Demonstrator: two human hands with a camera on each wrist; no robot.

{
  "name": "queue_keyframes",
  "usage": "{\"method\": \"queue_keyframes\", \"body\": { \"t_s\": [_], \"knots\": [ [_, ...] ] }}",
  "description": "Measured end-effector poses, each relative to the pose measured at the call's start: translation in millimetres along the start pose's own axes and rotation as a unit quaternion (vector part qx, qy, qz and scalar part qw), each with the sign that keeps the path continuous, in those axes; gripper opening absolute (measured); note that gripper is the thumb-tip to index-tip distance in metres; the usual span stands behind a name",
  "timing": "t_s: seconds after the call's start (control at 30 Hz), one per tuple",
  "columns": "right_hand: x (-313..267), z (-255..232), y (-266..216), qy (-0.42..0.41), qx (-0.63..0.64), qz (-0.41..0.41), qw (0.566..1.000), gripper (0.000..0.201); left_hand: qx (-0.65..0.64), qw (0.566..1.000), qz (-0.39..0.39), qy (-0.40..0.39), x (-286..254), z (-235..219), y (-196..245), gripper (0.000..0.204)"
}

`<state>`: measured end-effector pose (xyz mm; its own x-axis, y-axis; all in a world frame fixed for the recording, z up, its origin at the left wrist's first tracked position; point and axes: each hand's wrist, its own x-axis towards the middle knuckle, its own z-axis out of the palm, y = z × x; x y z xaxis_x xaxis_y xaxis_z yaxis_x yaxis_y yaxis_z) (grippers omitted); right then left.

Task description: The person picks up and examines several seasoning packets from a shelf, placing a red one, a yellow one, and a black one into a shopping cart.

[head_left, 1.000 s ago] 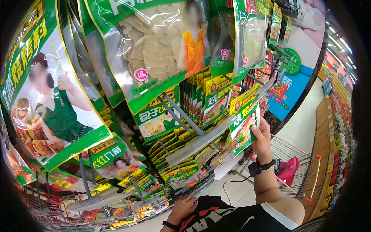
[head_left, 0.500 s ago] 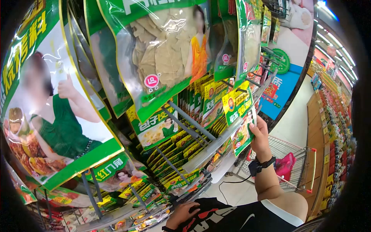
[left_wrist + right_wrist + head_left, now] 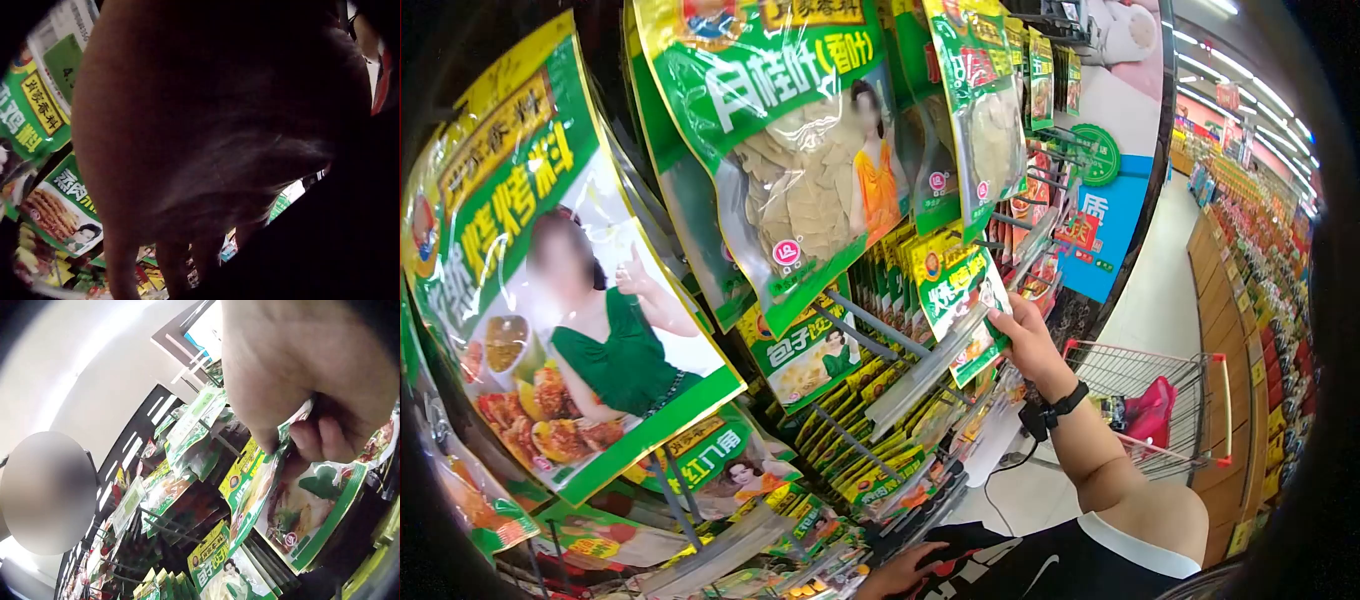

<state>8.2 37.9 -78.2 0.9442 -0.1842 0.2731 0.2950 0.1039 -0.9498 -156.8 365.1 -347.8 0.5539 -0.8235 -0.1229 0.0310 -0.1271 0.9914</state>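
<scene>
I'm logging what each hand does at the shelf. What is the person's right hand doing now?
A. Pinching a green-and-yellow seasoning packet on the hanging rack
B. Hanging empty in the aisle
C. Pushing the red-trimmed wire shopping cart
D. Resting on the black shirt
A: the right hand has thumb and fingers curled on the edge of the green-and-yellow seasoning packet hanging at the metal rack, as the right wrist view confirms.

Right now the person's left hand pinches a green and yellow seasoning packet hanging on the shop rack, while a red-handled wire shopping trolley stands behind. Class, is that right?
Not quite: the right hand pinches the green and yellow seasoning packet, as the head view shows. The left hand is low by the bottom shelf. The red-handled wire shopping trolley does stand behind.
</scene>
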Motion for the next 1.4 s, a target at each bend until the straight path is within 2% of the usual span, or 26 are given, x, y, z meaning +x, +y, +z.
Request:
{"method": "queue_keyframes", "body": {
  "t_s": [0.1,0.13,0.17,0.23,0.27,0.3,0.37,0.43,0.5,0.57,0.63,0.67,0.73,0.77,0.8,0.83,0.87,0.9,0.97,1.0,1.03,1.1,1.17,1.3,1.37,1.4],
  "knots": [
    [5.5,4.8,0.5,0.003,-0.058,0.030,0.998,0.042,-0.099,0.986,-0.136,-0.020,-18.5,-0.1,80.4,0.057],
    [8.4,5.9,5.6,0.011,-0.058,0.020,0.998,0.053,-0.118,0.982,-0.144,-0.018,-23.1,3.3,81.2,0.062],
    [12.1,4.8,13.2,0.027,-0.079,0.012,0.996,0.053,-0.029,0.992,-0.118,-0.033,-23.3,4.6,64.1,0.058],
    [14.1,2.7,24.7,0.058,-0.121,-0.001,0.991,0.055,0.147,0.985,-0.066,-0.065,-24.1,6.1,16.2,0.050],
    [11.9,6.6,21.1,0.057,-0.140,0.004,0.989,0.053,0.092,0.988,-0.099,-0.070,-28.5,9.8,22.7,0.050],
    [12.6,4.9,28.6,0.043,-0.118,-0.047,0.991,0.048,0.114,0.990,-0.062,-0.050,-35.7,17.5,13.6,0.050],
    [4.4,1.4,36.6,0.038,-0.116,-0.064,0.991,0.049,0.155,0.988,0.014,-0.015,-50.8,28.2,-9.8,0.050],
    [-15.3,2.7,29.9,0.044,-0.185,-0.090,0.978,0.057,0.151,0.988,0.001,-0.020,-66.5,35.9,12.2,0.051],
    [-39.1,5.3,23.0,0.062,-0.205,-0.115,0.970,0.057,0.174,0.984,-0.015,-0.032,-79.4,46.2,13.7,0.051],
    [-73.4,7.7,5.3,0.066,-0.251,-0.064,0.964,0.054,0.140,0.988,-0.028,-0.064,-92.6,57.3,7.2,0.052],
    [-103.8,2.0,3.7,0.060,-0.257,-0.047,0.963,0.052,0.115,0.988,-0.039,-0.098,-103.0,72.9,2.1,0.052],
    [-119.7,-4.0,13.9,0.052,-0.240,-0.058,0.968,0.051,0.133,0.986,-0.018,-0.096,-110.3,85.0,-25.0,0.051],
    [-159.0,-12.5,12.4,0.052,-0.245,-0.061,0.966,0.048,0.138,0.984,0.004,-0.116,-118.9,104.5,-52.0,0.051],
    [-177.9,-19.2,13.7,0.052,-0.215,-0.046,0.974,0.048,0.138,0.982,0.016,-0.130,-121.9,114.7,-64.7,0.051],
    [-197.3,-30.1,14.3,0.051,-0.261,-0.002,0.964,0.046,0.120,0.982,0.045,-0.139,-123.8,123.5,-76.4,0.051],
    [-218.5,-43.9,16.0,0.054,-0.307,0.045,0.949,0.045,0.116,0.980,0.019,-0.159,-122.6,130.5,-57.5,0.051],
    [-237.7,-62.5,33.0,0.064,-0.347,-0.036,0.935,0.044,0.113,0.976,-0.007,-0.184,-121.2,133.4,-37.0,0.051],
    [-262.6,-68.9,21.9,0.071,-0.331,-0.006,0.941,0.042,0.114,0.970,-0.030,-0.212,-117.2,138.4,-22.3,0.051],
    [-307.8,-80.1,-14.1,0.078,-0.345,0.095,0.930,0.041,0.111,0.969,-0.001,-0.219,-114.2,155.7,-45.5,0.049],
    [-328.7,-98.3,-8.9,0.086,-0.398,0.056,0.912,0.038,0.112,0.964,-0.004,-0.241,-110.2,160.2,-39.7,0.049],
    [-347.5,-105.8,-26.6,0.082,-0.366,0.113,0.920,0.036,0.117,0.958,-0.008,-0.260,-105.4,162.3,-32.3,0.049],
    [-384.4,-130.7,-29.8,0.106,-0.445,0.093,0.884,0.034,0.143,0.949,0.026,-0.279,-96.7,169.9,-27.1,0.046],
    [-415.2,-149.0,-33.1,0.111,-0.455,0.097,0.878,0.032,0.176,0.939,0.057,-0.288,-87.2,175.3,-20.1,0.043],
    [-455.1,-158.7,-32.5,0.108,-0.445,0.102,0.883,0.030,0.202,0.927,0.044,-0.314,-71.3,190.0,13.6,0.038],
    [-462.4,-156.9,-35.3,0.022,-0.469,0.191,0.862,0.040,0.227,0.917,0.009,-0.328,-63.5,197.9,3.6,0.037],
    [-466.0,-157.1,-30.0,-0.019,-0.433,0.186,0.882,0.044,0.241,0.918,0.079,-0.306,-60.4,202.1,1.0,0.034]
  ]
}}
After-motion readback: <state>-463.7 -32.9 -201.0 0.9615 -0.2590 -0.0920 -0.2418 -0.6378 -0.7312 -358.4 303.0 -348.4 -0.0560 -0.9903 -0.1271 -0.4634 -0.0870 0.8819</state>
